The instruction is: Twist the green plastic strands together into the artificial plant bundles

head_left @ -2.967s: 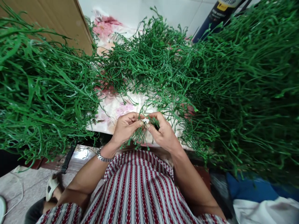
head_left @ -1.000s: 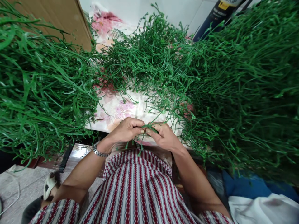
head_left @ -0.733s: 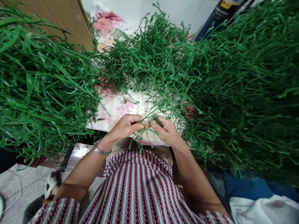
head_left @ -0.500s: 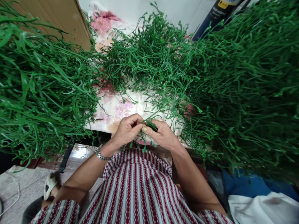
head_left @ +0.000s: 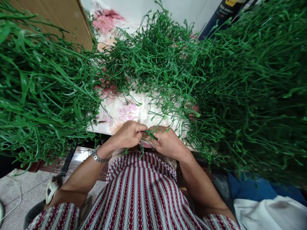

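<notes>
Home workshop: floral tablecloth [head_left: 120, 112], heaped green plastic stems [head_left: 242, 80].

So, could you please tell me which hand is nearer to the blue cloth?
Right. The right hand lies up-left of the blue cloth; the left hand sits farther left. Both pinch a green sprig.

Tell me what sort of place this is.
Probably a home workroom for handwork, not a factory line. Heaps of green plastic stems cover a flowered cloth, a cardboard box stands behind, and the left hand and right hand pinch one sprig at the near edge.
</notes>
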Demonstrator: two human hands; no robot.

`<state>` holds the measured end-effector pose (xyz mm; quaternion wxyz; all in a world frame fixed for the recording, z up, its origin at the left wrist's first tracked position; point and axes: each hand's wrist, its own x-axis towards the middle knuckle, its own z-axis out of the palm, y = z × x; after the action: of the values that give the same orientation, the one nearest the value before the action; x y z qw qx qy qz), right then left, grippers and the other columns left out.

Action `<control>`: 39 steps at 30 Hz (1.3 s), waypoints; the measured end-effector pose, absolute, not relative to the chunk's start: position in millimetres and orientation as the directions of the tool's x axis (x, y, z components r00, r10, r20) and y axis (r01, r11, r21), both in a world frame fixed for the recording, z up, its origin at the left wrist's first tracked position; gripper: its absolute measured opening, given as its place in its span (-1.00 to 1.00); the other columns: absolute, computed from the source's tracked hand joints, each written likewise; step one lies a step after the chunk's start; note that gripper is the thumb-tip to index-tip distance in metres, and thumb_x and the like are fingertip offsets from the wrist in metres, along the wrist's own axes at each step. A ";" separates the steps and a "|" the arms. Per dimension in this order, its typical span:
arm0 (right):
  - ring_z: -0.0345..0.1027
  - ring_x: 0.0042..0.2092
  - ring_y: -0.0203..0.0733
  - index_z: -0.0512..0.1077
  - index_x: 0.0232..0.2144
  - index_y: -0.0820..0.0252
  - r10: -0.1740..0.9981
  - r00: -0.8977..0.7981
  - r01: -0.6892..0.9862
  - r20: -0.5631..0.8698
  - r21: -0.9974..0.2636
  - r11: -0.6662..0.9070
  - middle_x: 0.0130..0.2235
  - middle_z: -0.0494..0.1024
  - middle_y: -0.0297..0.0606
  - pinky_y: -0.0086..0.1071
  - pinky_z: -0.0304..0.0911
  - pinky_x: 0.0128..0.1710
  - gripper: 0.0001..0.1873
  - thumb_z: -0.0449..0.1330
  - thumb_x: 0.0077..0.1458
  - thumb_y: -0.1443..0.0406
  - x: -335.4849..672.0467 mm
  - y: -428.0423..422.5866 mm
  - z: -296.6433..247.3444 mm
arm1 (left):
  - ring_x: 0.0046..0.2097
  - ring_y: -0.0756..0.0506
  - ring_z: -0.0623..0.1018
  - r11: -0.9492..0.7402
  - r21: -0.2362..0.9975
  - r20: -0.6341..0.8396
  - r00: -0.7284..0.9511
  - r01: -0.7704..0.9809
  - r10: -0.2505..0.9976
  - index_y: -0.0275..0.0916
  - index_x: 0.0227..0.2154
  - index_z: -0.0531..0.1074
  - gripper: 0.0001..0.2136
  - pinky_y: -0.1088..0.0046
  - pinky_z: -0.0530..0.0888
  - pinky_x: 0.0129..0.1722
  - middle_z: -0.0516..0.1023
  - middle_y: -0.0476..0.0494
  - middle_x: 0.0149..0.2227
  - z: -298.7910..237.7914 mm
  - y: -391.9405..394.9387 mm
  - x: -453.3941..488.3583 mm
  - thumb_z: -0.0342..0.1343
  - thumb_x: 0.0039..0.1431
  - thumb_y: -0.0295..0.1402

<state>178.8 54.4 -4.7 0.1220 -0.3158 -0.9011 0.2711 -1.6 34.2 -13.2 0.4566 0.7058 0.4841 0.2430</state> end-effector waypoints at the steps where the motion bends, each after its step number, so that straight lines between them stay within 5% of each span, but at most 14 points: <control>1: 0.19 -0.44 -0.32 0.32 -0.50 0.24 0.647 -0.760 0.466 0.067 -0.637 0.614 -0.49 0.36 -0.31 -0.45 0.05 -0.41 -0.84 0.03 0.09 0.34 180.2 55.2 -4.8 | -0.57 0.08 0.13 -0.064 0.925 -0.109 0.425 0.374 0.898 -0.29 -0.75 0.14 -0.80 0.54 0.06 -0.55 0.04 0.08 -0.68 -15.0 34.6 -3.0 -0.10 -0.09 -0.55; 5: 0.14 -0.48 -0.37 0.28 -0.47 0.23 0.746 -0.658 0.308 0.100 -0.868 0.388 -0.52 0.28 -0.38 -0.48 0.06 -0.45 -0.80 0.00 0.15 0.25 185.6 62.6 -4.3 | -0.56 0.09 0.17 0.129 0.990 -0.140 0.428 0.054 0.893 -0.32 -0.65 0.33 -0.84 0.56 0.13 -0.56 0.21 0.05 -0.64 -17.9 36.1 -7.1 0.06 -0.03 -0.40; 12: 0.19 -0.38 -0.31 0.26 -0.44 0.21 0.784 -0.617 0.233 0.071 -0.935 0.268 -0.42 0.32 -0.29 -0.40 0.14 -0.36 -0.74 -0.04 0.19 0.17 178.0 61.1 -5.0 | -0.57 0.13 0.17 0.143 0.975 -0.112 0.184 -0.167 0.977 -0.32 -0.54 0.33 -0.79 0.61 0.12 -0.60 0.26 0.06 -0.58 -18.5 38.2 2.5 0.20 -0.06 -0.28; 17: -0.02 -0.57 -0.40 0.24 -0.45 0.19 0.858 -0.507 0.142 -0.084 -0.990 -0.014 -0.59 0.13 -0.45 -0.48 -0.02 -0.58 -0.68 0.03 0.12 0.06 171.0 54.9 -11.7 | -0.56 0.11 0.18 0.068 0.991 -0.067 0.011 -0.114 0.998 -0.29 -0.60 0.25 -0.77 0.60 0.14 -0.59 0.19 0.08 -0.60 -21.2 34.8 14.8 0.18 -0.05 -0.31; 26: 0.00 -0.50 -0.42 0.23 -0.52 0.21 0.857 -0.493 0.109 -0.152 -0.988 -0.113 -0.54 0.15 -0.45 -0.51 0.01 -0.52 -0.65 0.22 -0.06 0.07 162.2 49.9 -14.5 | -0.52 0.08 0.24 -0.044 0.993 0.066 -0.207 0.111 0.976 -0.27 -0.59 0.28 -0.85 0.57 0.22 -0.51 0.25 0.07 -0.60 -21.0 29.4 31.9 0.10 0.01 -0.38; 31: 0.07 -0.51 -0.41 0.31 -0.45 0.20 0.849 -0.500 -0.055 -0.170 -0.972 -0.227 -0.52 0.24 -0.42 -0.50 0.05 -0.53 -0.74 0.23 -0.05 0.14 165.0 51.0 -20.1 | -0.54 0.09 0.24 0.025 0.986 -0.050 -0.148 -0.166 0.988 -0.27 -0.58 0.30 -0.80 0.58 0.22 -0.54 0.30 0.06 -0.59 -21.4 33.0 33.1 0.18 -0.05 -0.28; 39: 0.01 -0.57 -0.44 0.35 -0.51 0.21 0.876 -0.466 -0.172 -0.127 -0.958 -0.230 -0.58 0.23 -0.44 -0.50 -0.04 -0.59 -0.74 0.29 -0.13 0.15 163.2 52.0 -21.8 | -0.66 0.15 0.09 0.201 0.784 -0.228 0.028 -0.587 0.973 -0.27 -0.53 0.28 -0.74 0.61 0.03 -0.67 0.18 0.13 -0.68 -24.4 34.7 36.4 0.26 -0.18 -0.28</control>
<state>163.2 52.0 -21.8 0.3747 -0.3561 -0.4944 0.6989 36.4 34.7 -24.4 0.6719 0.2500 0.3858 0.5807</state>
